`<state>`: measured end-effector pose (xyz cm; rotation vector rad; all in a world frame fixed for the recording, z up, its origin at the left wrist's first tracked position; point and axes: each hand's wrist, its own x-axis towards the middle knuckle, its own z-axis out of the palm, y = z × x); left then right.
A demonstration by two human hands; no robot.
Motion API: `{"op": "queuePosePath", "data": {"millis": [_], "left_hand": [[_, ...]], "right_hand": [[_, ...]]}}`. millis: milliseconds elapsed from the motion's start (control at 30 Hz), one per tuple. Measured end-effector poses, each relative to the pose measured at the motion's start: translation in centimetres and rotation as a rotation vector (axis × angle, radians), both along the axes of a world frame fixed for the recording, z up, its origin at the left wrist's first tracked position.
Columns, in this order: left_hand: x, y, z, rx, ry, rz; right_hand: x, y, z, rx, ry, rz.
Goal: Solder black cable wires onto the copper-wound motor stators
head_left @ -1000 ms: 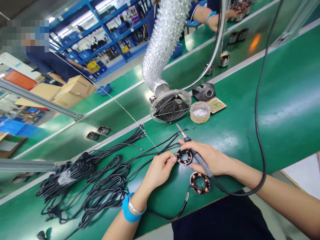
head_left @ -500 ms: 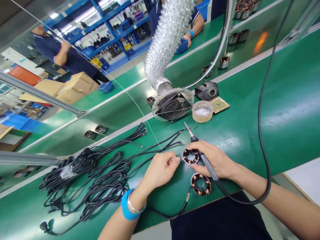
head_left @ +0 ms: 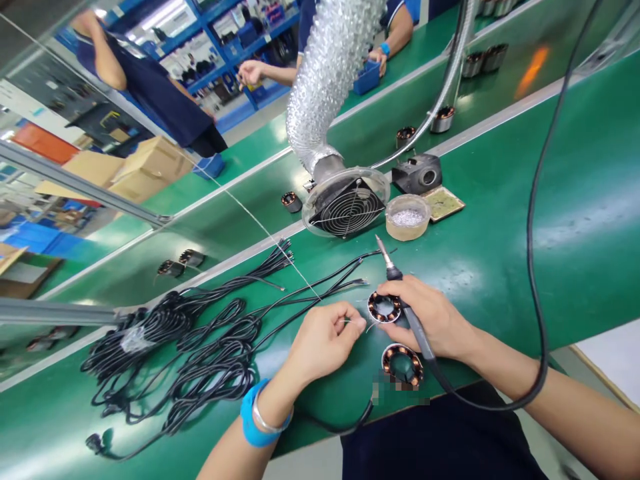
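Desk [head_left: 490, 260], green, glossy: copper-wound stator [head_left: 373, 309] and soldering iron [head_left: 416, 333] held in right fingers [head_left: 395, 287]. From it: left fingers [head_left: 356, 325] pinching solder wire [head_left: 273, 237], eight o'clock; black cables [head_left: 167, 319], nine; cardboard box [head_left: 147, 172], ten; foil duct [head_left: 319, 83], eleven.

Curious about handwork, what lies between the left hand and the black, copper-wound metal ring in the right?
In the head view, a thin, pale, curved wire against green tabletop.
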<state>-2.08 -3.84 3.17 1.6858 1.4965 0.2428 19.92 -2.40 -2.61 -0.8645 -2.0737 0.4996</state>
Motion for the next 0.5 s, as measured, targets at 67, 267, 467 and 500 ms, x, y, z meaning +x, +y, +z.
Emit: {"op": "queuePosePath", "data": {"millis": [67, 267, 467, 500], "left_hand": [[0.0, 0.4, -0.1, 0.042, 0.003, 0.014], [0.8, 2.3, -1.0, -0.130, -0.281, 0.013], [2.0, 1.7, -0.6, -0.667, -0.734, 0.401], [2.1, 1.5, -0.5, -0.675, -0.775, 0.429]], "right_hand": [[0.0, 0.0, 0.0, -0.010, -0.013, 0.005], [0.0, 0.0, -0.1, -0.009, -0.044, -0.013], [0.1, -0.2, 0.1, -0.010, -0.063, -0.019], [0.0, -0.2, 0.2, -0.011, -0.064, -0.022]]}}
